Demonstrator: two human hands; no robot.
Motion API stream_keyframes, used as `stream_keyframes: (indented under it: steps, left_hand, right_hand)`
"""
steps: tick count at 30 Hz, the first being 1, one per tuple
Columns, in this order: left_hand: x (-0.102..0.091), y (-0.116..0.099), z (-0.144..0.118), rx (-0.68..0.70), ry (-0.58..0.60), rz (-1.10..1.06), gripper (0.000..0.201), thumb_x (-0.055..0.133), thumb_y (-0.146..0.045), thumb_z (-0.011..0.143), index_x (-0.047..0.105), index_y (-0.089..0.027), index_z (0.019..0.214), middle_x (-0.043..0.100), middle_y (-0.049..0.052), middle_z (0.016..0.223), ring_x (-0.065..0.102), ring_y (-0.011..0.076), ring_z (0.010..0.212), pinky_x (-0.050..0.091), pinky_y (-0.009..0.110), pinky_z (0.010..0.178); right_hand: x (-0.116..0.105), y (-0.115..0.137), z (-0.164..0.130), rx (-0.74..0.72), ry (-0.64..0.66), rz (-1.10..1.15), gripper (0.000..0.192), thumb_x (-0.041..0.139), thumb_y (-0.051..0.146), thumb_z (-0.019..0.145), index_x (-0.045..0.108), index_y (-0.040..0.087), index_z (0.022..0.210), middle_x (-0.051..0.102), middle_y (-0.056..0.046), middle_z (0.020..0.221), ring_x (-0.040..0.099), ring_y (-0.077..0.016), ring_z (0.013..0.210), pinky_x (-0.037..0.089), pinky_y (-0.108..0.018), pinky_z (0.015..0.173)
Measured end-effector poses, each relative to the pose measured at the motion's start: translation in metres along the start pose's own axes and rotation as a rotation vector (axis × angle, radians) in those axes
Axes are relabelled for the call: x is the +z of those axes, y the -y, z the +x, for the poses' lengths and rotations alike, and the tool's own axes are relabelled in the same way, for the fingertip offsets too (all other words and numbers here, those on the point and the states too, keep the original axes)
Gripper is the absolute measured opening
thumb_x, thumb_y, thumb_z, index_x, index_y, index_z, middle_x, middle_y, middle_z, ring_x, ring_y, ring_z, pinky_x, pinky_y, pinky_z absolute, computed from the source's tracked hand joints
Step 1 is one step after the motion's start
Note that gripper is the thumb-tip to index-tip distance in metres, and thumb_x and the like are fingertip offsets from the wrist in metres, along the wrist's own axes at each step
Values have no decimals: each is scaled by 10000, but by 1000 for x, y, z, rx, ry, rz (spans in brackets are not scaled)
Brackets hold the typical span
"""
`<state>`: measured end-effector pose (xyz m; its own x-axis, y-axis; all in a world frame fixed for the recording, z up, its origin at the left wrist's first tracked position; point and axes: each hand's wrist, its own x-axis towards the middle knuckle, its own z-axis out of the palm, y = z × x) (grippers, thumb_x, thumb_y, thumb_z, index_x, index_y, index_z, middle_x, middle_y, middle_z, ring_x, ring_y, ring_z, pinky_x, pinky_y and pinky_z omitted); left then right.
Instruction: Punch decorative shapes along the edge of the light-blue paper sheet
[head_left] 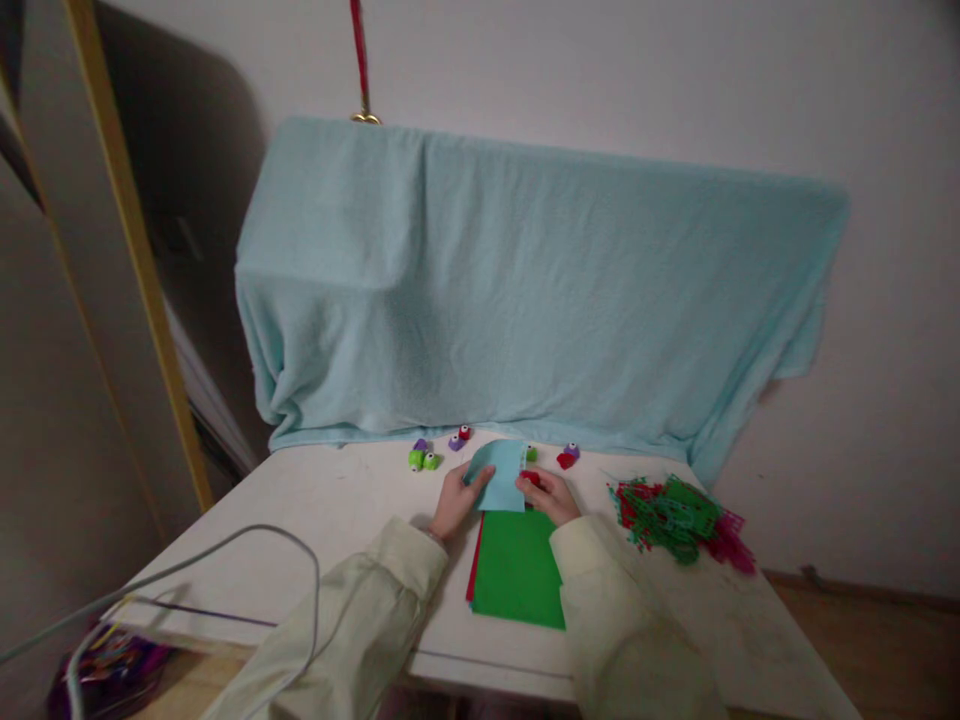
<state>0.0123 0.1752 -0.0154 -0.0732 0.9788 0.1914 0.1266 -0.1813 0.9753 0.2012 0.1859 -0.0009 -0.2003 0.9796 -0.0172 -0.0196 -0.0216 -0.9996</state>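
1. Worktop (352, 520), white, stands against a wall; a pale blue blanket (525, 290) drapes over something behind it. A grey cable (225, 545) loops over the left edge.
2. Small punches in a row at the back: green punch (421, 460) at left, then a purple and red pair (460, 437), and another pair (568, 457) at right.
3. Left hand (454, 500): fingers clenched on the left edge of a light blue paper sheet (499, 475), lifted off the worktop.
4. Right hand (551, 495): fingers closed on a small red punch (531, 478) at the sheet's right edge. Cannot tell whether the punch is seated on the paper.
5. Under the hands: green sheet (517, 570) stacked on a red sheet (474, 560), both flat and seemingly uncut.
6. Far right: heap of green and red cut paper scraps (679, 520), so some punching looks done; blue sheet in progress, stack remaining.
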Motion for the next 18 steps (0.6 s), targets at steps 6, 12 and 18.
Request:
stream_keyframes:
  steps: [6,12,18]
  left_hand:
    - [0,2,0,-4,0,3,492,583,-570,764,679,-96,853,674,64,786,574,182,673,449,251,594]
    - [-2,3,1,-6,-45,5,501,581,-576,762,675,-95,867,673,63,801,573,184,696,451,250,611]
    - [-2,0,1,-7,-83,26,497,587,-592,746,671,-104,795,666,58,757,559,182,673,426,235,574]
  right_hand:
    - [0,1,-2,2,7,-18,419,763,526,562,644,178,763,547,20,631,469,-114,574,297,-211,478]
    - [-2,3,1,-56,-20,-37,419,746,549,576,631,184,746,582,4,670,499,-137,611,356,-226,512]
    - [-3,5,2,-76,-52,-34,447,724,585,592,612,196,781,564,15,633,469,-120,539,318,-224,457]
